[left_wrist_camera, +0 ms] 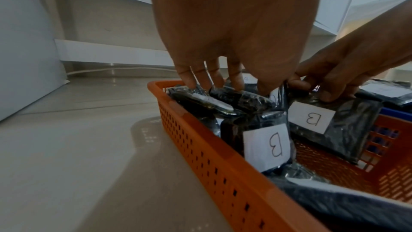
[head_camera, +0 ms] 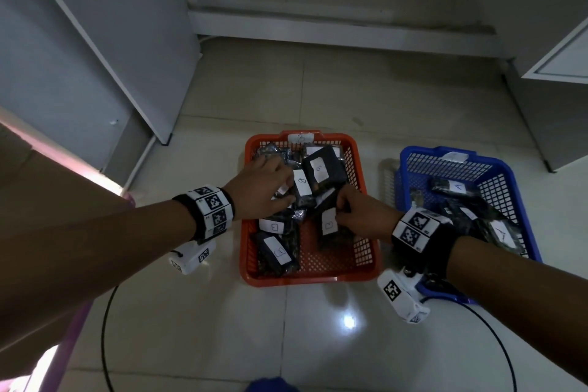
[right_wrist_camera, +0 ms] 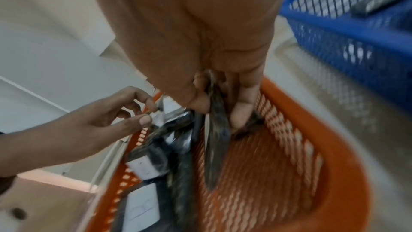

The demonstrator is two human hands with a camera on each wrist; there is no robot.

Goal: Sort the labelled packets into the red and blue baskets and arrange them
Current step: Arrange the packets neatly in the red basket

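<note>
Two hands work inside the red basket (head_camera: 362,169) on the floor (head_camera: 241,89). At the left, the left hand (head_camera: 261,191) reaches over the dark B-labelled packets (head_camera: 276,251), its thumb and forefinger closed in a pinching grip on the top edge of one packet (head_camera: 302,183), probably to stand it upright in a row. Just right of it, the right hand (head_camera: 359,216) has thumb and fingers closed on the edge of another B packet (head_camera: 329,226), held on its side above the basket's bare mesh, likely to slot it in. Farther right, beside the red one, the blue basket (head_camera: 410,156) holds packets marked A (head_camera: 455,188), so sorting looks done and arranging remains.
</note>
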